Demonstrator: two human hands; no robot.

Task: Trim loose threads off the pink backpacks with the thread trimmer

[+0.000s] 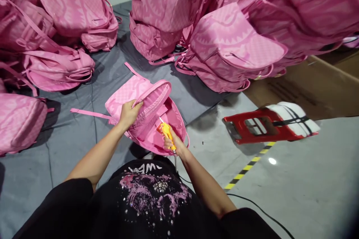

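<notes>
In front of me a pink patterned backpack [179,117] lies tilted, its main compartment open and the mesh-lined flap lifted. My left hand [131,112] is closed on the edge of that flap. My right hand [175,141] grips a yellow air blow gun [167,130] with an orange-red trigger. Its thin nozzle points into the open compartment, and a metal fitting and line hang from the bottom of its handle. Part of the compartment's inside is hidden behind the blow gun and my right hand.
Pink backpacks stand in a stack [159,11], in a pile on the left [58,63] and on the right [221,48], on a grey sheet [75,130]. Right of me are a red stool [244,125] with white padding, a cardboard box [305,89], floor tape [249,166] and a black cable [260,203].
</notes>
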